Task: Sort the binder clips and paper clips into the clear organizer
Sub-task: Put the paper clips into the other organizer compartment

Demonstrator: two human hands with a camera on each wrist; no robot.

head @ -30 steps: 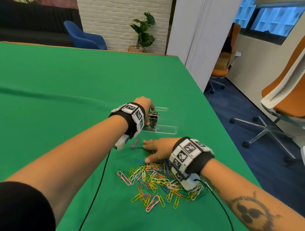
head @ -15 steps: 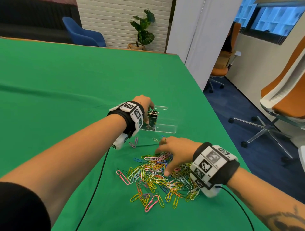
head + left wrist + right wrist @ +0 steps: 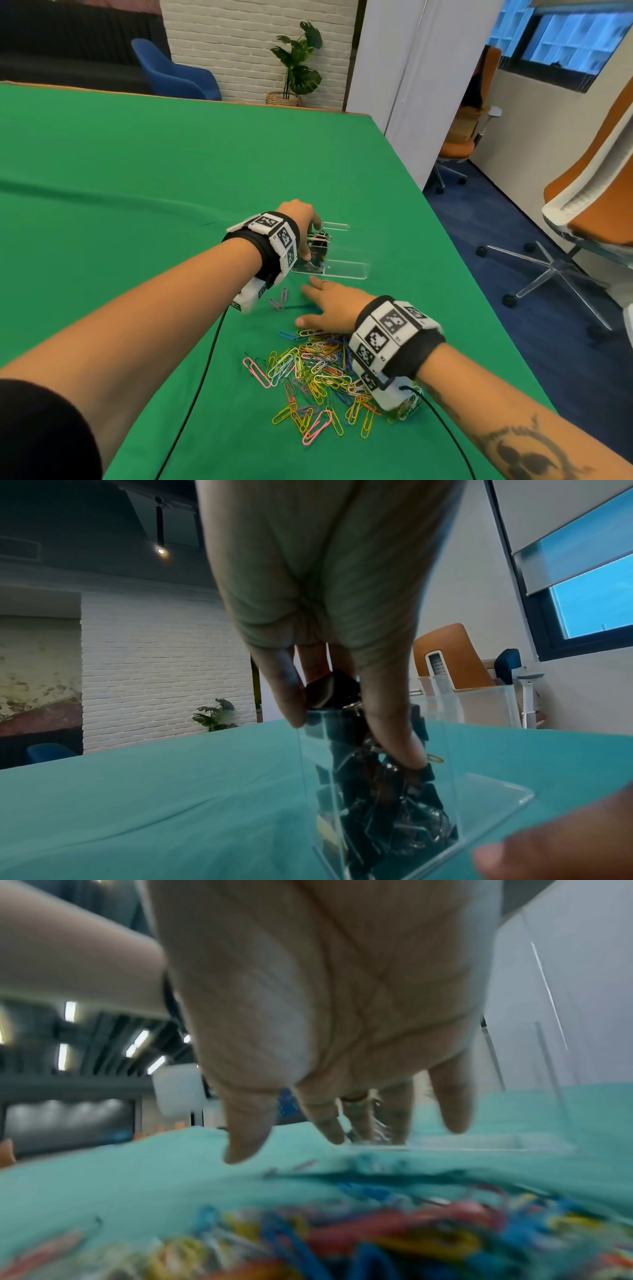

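The clear organizer stands on the green cloth, and its left compartment is full of black binder clips. My left hand reaches down over that compartment and grips its top. In the left wrist view the left hand has its fingers on both sides of the organizer wall, against the binder clips. My right hand hovers with fingers spread, holding nothing, between the organizer and the heap of coloured paper clips. The right wrist view shows the right hand over the blurred paper clips.
Two loose paper clips lie under my left wrist. A black cable runs down the cloth on the left of the heap. The table's right edge is near the organizer, with office chairs on the floor beyond it.
My right hand swung right over the paper clip heap, then came back left and forward toward the organizer with its fingers spread. My left hand has stayed on the organizer.
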